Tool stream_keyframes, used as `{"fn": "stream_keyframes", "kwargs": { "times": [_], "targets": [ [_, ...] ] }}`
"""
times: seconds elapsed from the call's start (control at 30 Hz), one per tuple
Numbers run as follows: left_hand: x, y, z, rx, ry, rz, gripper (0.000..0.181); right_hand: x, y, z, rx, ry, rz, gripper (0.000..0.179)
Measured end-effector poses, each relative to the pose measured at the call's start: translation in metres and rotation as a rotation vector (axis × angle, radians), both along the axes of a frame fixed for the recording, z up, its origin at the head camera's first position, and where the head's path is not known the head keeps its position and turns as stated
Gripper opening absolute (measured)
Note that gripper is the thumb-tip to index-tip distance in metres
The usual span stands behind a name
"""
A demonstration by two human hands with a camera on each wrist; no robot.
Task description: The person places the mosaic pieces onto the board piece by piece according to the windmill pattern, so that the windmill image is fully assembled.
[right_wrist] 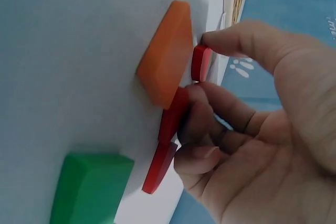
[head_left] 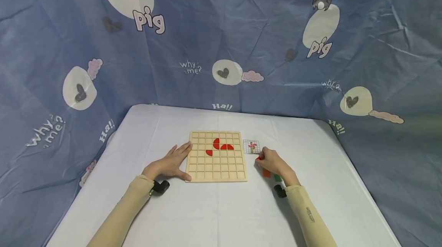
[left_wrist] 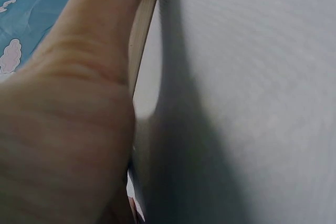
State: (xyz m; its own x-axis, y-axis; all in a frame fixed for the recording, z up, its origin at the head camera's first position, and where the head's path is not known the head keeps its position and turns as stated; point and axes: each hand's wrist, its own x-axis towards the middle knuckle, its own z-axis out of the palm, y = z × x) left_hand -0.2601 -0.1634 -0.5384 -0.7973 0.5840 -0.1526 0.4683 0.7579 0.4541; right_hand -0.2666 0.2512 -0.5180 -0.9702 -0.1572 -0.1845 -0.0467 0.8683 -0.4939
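Observation:
A square wooden grid board point(head_left: 203, 168) lies on the white table with several red quarter-circle pieces point(head_left: 209, 152) in its cells. The left hand point(head_left: 170, 162) rests along the board's left edge, fingers and thumb spread. To the right of the board, the right hand point(head_left: 274, 162) pinches a small red block point(right_wrist: 200, 64) between thumb and index finger, low over the table. Other red blocks point(right_wrist: 159, 167) lie beside its curled fingers in the right wrist view. An orange block point(right_wrist: 167, 56) and a green block point(right_wrist: 92, 187) lie close by.
A small printed card point(head_left: 251, 146) with a grid and a red pinwheel picture lies between the board and the right hand. White cloth point(head_left: 214, 212) covers the table. Blue patterned fabric point(head_left: 269, 97) hangs behind and at the sides.

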Motion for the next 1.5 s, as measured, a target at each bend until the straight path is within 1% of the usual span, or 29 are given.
{"fn": "stream_keyframes", "kwargs": {
  "times": [0.13,0.2,0.33,0.43,0.53,0.63,0.77,0.93,1.13,1.3,1.5],
  "targets": [
    [0.0,0.0,0.001,-0.007,0.007,-0.005,0.13,0.0,0.001,0.003,-0.018,-0.016,-0.009,0.03],
    [-0.001,0.0,0.001,-0.004,0.012,-0.011,0.13,0.001,0.003,0.004,-0.039,-0.009,0.001,0.029],
    [-0.001,0.0,0.0,0.0,0.018,-0.017,0.131,0.001,0.009,0.007,-0.06,0.035,0.072,0.024],
    [-0.001,0.0,-0.001,-0.007,0.021,-0.017,0.131,0.0,0.012,0.007,-0.054,0.062,0.15,0.027],
    [-0.002,-0.001,-0.002,-0.005,0.02,-0.015,0.131,-0.001,0.013,0.007,-0.041,0.078,0.193,0.03],
    [-0.002,-0.001,-0.002,-0.003,0.019,-0.012,0.131,-0.002,0.012,0.006,-0.026,0.087,0.215,0.028],
    [-0.002,-0.001,-0.003,-0.006,0.024,-0.017,0.132,-0.003,0.011,0.005,-0.015,0.078,0.221,0.024],
    [-0.001,-0.001,-0.002,-0.004,0.028,-0.019,0.131,-0.004,0.01,0.003,0.007,0.1,0.212,0.021],
    [0.0,0.0,0.001,0.002,0.025,-0.019,0.13,-0.005,0.009,0.001,0.02,0.115,0.2,0.025],
    [0.0,0.0,0.002,0.001,0.02,-0.015,0.13,-0.006,0.006,0.0,0.028,0.117,0.177,0.027],
    [-0.001,0.0,0.0,0.002,0.02,-0.015,0.13,-0.006,0.005,-0.005,0.009,0.153,0.14,0.025]
  ]
}}
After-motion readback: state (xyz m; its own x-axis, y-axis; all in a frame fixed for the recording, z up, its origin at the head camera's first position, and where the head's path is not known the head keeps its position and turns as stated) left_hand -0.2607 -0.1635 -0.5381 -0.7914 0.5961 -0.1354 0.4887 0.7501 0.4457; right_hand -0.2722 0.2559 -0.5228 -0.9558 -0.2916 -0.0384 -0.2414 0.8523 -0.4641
